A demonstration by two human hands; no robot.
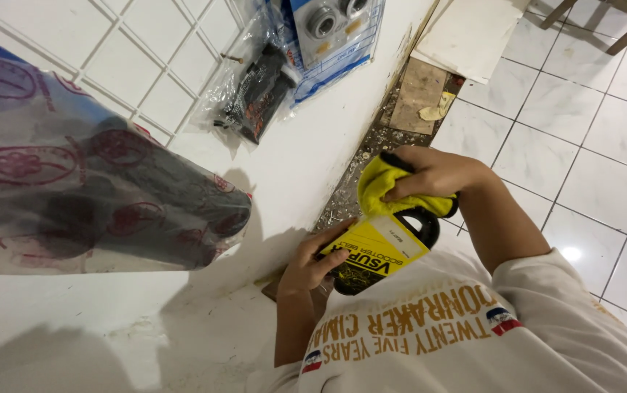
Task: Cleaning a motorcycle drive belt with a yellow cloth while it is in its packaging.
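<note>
cloth held over a sleeved black belt, close to the chest.
left hand fingers pinch the belt from below-left; right hand fingers clamp the yellow cloth touching its upper end, long axis running between both hands.

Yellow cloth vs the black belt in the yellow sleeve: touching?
Touching. The head view shows the right hand pressing the yellow cloth down onto the top of the black belt, with no gap between them; the left hand grips the belt's yellow card sleeve.

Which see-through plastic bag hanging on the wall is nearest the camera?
The big clear plastic bag with red stamps at left; the smaller bag of black parts hangs farther away.
</note>
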